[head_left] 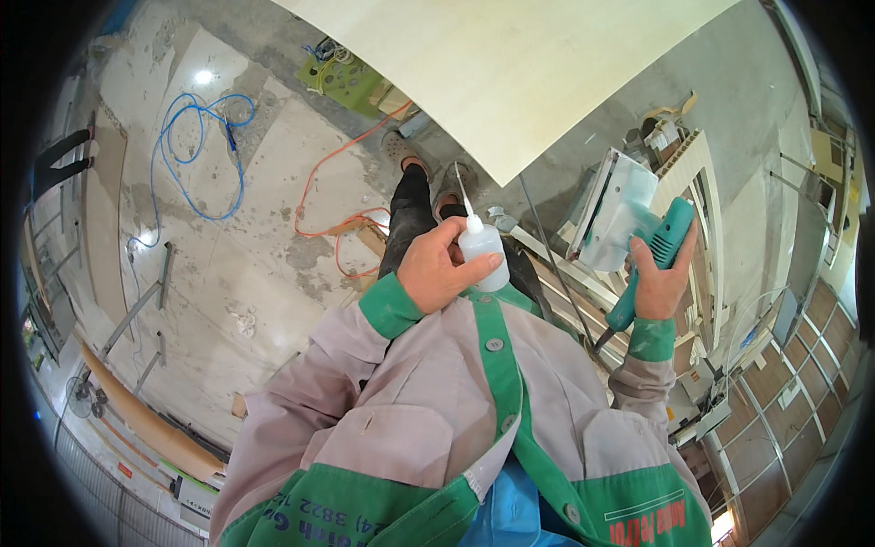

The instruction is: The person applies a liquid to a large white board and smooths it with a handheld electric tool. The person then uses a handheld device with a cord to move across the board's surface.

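My left hand is wrapped around a translucent white squeeze bottle in front of my chest. A long thin nozzle on its white cap points up and away from me. My right hand grips a teal hand-held power tool out to the right, with its cord end toward my sleeve. A wide pale, partly see-through plate appears joined to the tool's far side; its exact kind I cannot make out. Beyond both hands, a large cream board reaches down to a corner near my feet.
An orange cord and a blue hose lie looped on the stained concrete floor to the left. Pale strips and frames are stacked at right. A green board lies under the cream board's left edge. Another person's legs show far left.
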### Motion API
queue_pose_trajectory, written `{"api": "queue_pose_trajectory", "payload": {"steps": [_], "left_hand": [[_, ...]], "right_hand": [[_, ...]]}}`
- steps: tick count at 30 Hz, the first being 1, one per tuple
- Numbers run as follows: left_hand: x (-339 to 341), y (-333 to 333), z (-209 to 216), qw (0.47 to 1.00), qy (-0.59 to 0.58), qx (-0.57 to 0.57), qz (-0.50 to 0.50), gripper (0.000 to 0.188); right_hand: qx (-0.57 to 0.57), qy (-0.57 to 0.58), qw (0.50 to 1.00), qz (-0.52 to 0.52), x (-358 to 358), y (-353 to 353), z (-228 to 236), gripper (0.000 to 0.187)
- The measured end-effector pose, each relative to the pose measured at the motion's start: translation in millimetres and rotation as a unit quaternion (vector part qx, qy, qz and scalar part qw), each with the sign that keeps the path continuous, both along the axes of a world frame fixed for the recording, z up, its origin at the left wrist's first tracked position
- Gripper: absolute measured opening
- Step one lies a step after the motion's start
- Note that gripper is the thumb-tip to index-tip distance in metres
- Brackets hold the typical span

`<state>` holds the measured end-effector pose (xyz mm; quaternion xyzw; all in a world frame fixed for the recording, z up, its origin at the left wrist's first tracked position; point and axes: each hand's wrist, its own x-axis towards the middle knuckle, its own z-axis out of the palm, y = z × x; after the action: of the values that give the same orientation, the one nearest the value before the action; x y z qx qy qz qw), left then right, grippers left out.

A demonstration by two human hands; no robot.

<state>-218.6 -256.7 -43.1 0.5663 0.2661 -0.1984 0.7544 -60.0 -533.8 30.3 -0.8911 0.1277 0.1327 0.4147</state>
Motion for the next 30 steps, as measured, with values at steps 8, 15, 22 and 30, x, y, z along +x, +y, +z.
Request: {"api": "queue_pose_trajectory", "payload": {"steps": [8, 15, 22, 30], "left_hand": [[16, -8, -6, 0.999, -0.016, 0.020, -0.020, 0.057], [28, -2, 0, 0.997, 0.022, 0.035, -0.071, 0.056], [31, -3, 3, 0.999, 0.029, -0.004, -0.036, 0.057], [29, -8, -4, 0.999, 0.013, 0.038, -0.034, 0.068]], "right_hand": [[-0.017, -0.020, 0.999, 0.019, -8, 0, 2, 0.097], [-0.009, -0.012, 1.000, 0.019, -10, -2, 4, 0.096], [0.032, 0.000, 0.999, 0.016, -9, -3, 7, 0.098], [-0.016, -0.020, 0.999, 0.041, -5, -2, 8, 0.098]]}}
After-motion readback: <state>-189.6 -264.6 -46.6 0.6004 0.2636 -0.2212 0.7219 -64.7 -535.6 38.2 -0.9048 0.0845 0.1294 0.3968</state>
